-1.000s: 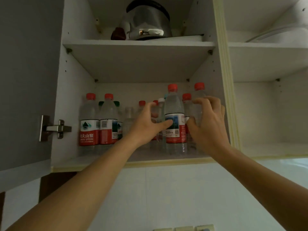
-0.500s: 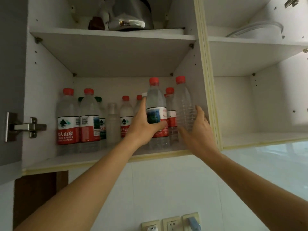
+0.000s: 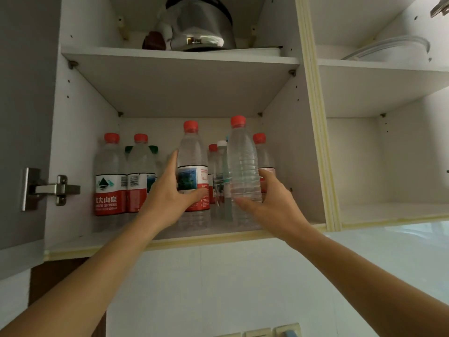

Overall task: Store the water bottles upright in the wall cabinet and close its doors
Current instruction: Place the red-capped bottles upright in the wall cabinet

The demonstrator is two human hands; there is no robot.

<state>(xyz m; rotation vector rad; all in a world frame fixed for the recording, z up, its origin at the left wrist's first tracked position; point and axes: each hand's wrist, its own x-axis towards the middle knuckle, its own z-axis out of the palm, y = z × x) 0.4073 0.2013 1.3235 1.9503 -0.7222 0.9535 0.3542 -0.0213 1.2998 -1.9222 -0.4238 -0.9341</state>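
Item: wall cabinet (image 3: pixel 313 142), doors standing open; the grey left door (image 3: pixel 24 117) is hanging on its hinge (image 3: pixel 46 188).

Step in hand, as judged: the bottles are being settled upright on the lower shelf (image 3: pixel 170 237), near its front edge.

Left hand (image 3: pixel 170 193): wrapping the labelled bottle (image 3: pixel 193 171) from its left side, fingers spread up the bottle's side, thumb crossing the red label. The bottle is standing upright, right of centre on the shelf.

Right hand (image 3: pixel 269 203): cupping the lower part of the unlabelled clear bottle (image 3: pixel 243 164), thumb in front, fingers curling behind to the right. This bottle is standing just right of the labelled one. Whether either base is fully resting on the shelf cannot be told.

Count, bottles on the lower shelf:
- Red caps showing: seven, namely two at far left (image 3: pixel 110 176), the two in hand, and three smaller-looking ones further back.
- Green caps: two, behind the left pair.
- White cap: one, between the two held bottles, further back.
- More may be hiding behind the hands.

Count, other: one steel kettle (image 3: pixel 196 27) on the upper shelf; one clear lid (image 3: pixel 388 47) in the right compartment.

Next move, as judged: both hands are needing to release without tipping the bottles, draw clear, then swing the doors shut.
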